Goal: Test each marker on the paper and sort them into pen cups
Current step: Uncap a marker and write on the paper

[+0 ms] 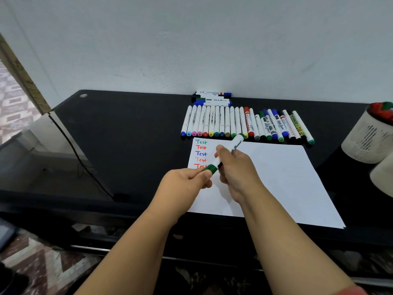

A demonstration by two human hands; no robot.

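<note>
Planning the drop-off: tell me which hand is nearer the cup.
Right. The right hand holds the marker over the paper, closer to the cup; the left hand is farther left.

Single head-mounted wide-angle view, aimed forward and down from above the near edge of the black table [127, 128]. Close range: forearms fill the lower frame; the wall [191, 39] closes the background.
</note>
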